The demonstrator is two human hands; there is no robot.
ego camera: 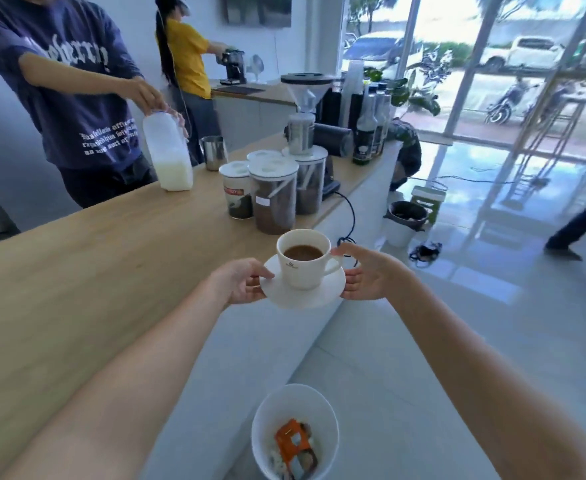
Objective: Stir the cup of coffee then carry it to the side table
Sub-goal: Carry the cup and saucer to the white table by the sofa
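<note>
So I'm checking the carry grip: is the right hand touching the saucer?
Touching. The head view shows the right hand with its fingers against the saucer rim, thumb by the cup handle; the left hand grips the opposite rim.

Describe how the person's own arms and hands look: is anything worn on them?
Both forearms are bare as far as the picture shows, with no sleeve in view. The left hand and the right hand wear no gloves. No ring, watch or bracelet is visible, and no cables or markings show on either arm.
</note>
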